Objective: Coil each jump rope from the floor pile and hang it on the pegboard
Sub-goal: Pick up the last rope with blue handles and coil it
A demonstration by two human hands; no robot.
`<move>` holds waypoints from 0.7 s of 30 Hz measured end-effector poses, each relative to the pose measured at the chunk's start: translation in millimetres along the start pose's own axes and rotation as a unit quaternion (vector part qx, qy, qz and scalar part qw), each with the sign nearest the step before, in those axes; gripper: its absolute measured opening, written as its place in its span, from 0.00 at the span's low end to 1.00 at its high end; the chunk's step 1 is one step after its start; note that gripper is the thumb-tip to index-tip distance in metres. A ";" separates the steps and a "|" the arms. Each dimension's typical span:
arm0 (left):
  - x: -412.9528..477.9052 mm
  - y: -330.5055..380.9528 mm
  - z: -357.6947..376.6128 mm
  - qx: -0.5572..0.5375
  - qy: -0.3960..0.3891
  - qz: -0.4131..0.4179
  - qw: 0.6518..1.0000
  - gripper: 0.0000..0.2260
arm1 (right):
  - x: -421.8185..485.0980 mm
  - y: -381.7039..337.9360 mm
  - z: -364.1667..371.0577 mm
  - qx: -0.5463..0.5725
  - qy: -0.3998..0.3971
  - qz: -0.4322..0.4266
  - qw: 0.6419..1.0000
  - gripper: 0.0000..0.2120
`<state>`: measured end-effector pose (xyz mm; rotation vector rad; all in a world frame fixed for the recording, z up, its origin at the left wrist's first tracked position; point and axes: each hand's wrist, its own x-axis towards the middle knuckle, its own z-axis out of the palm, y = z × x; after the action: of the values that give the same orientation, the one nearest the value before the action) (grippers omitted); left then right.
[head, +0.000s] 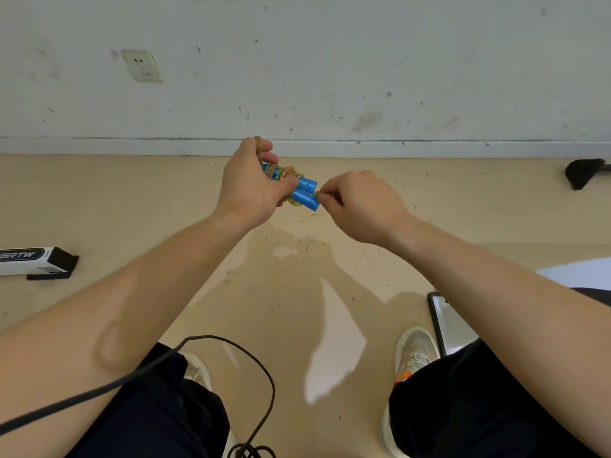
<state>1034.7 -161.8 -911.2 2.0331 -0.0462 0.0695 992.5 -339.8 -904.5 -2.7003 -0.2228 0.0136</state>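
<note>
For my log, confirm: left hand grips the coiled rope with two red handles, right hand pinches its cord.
Not red: the head view shows two blue handles. Otherwise right: the left hand grips the coiled rope and the right hand pinches its cord.

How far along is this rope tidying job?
Looks done: the yellow-green cord is mostly wound round the two blue handles. In hand: the left hand grips that bundle while the right hand pinches a last bit of cord at the handle ends. Left: securing it and hanging it; no pegboard or floor pile shows here.
</note>
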 end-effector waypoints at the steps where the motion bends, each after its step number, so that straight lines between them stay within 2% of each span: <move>1: -0.5 -1.8 1.5 0.018 0.000 0.014 1.000 0.27 | -0.4 -0.6 -0.2 -0.046 -0.005 -0.015 0.999 0.13; 4: -1.6 -6.7 4.1 0.062 0.002 0.031 0.998 0.28 | 0.8 0.2 -2.0 -0.154 -0.021 -0.080 0.985 0.11; 9: -5.0 -9.5 9.2 0.068 -0.014 0.020 0.997 0.27 | 2.7 6.5 -9.4 -0.257 -0.039 -0.169 0.951 0.08; 12: -9.5 -9.6 12.5 0.072 -0.020 0.007 0.997 0.27 | 2.3 5.3 -10.9 -0.291 -0.057 -0.191 0.936 0.09; 17: -12.5 -7.0 11.1 -0.005 -0.017 -0.072 0.997 0.28 | 2.9 3.0 -16.4 -0.310 -0.059 -0.203 0.927 0.10; 21: -16.5 -9.9 14.8 -0.003 -0.007 -0.065 0.998 0.28 | 0.4 0.9 -18.6 -0.315 -0.061 -0.214 0.923 0.13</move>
<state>1019.3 -170.6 -927.8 2.0257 0.0765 -0.0274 993.8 -348.4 -888.0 -3.2142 -1.0062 -0.0261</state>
